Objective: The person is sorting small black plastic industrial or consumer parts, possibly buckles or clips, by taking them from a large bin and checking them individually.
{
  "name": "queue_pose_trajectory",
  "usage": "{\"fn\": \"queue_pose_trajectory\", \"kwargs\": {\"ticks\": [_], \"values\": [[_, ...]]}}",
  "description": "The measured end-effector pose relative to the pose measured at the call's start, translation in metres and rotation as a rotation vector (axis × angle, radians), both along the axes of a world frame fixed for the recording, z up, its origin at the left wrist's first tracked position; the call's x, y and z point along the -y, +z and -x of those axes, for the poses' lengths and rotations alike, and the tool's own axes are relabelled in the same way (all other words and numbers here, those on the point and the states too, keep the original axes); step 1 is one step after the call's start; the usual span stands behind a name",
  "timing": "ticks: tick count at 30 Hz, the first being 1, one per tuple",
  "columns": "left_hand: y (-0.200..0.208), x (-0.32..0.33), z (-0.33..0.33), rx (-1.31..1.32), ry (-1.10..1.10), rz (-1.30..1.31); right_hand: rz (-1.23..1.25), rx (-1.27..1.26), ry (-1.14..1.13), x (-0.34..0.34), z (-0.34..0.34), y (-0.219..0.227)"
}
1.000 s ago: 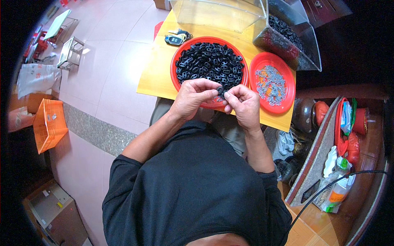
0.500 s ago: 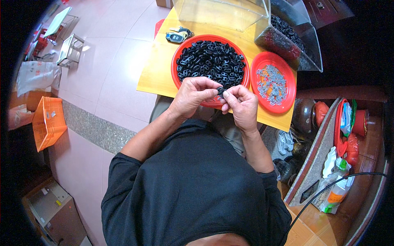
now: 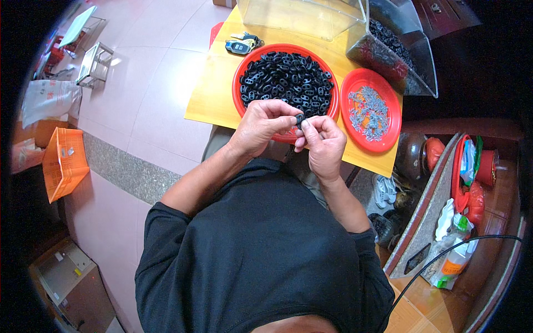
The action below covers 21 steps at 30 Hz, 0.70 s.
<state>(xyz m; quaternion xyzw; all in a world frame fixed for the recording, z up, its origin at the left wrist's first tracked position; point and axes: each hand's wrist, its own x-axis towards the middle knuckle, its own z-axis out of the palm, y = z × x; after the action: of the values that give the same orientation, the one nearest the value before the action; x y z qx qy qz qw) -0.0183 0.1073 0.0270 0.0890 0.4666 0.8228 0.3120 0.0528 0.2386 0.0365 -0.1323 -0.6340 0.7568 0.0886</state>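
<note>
Over the near rim of a round red tray, my left hand pinches a small black plastic piece with two round holes. My right hand is closed too, its thumb and fingertips pressed together at the right edge of that piece. Whatever sits between the right fingertips is too small and covered to make out. Many similar black plastic pieces fill the round tray. Right of it, an oval red plate bears a spread of small silvery metal parts.
Trays and plate rest on a yellow board. Car keys lie at its far left. A clear bin and another bin with dark pieces stand behind. An orange crate sits left; a black cable curves at lower right.
Both hands stay together at the black piece, with only a slight shift of the fingers. The whole view has moved a little.
</note>
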Motion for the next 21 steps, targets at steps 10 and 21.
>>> {"fn": "queue_pose_trajectory", "kwargs": {"ticks": [10,21], "values": [[-0.006,0.007,0.011,-0.148,-0.111,0.046,0.075,-0.127,0.072,-0.005,0.000,-0.004],[0.010,0.005,0.011,0.091,-0.237,-0.105,-0.457,-0.352,0.274,-0.022,-0.004,-0.004]]}}
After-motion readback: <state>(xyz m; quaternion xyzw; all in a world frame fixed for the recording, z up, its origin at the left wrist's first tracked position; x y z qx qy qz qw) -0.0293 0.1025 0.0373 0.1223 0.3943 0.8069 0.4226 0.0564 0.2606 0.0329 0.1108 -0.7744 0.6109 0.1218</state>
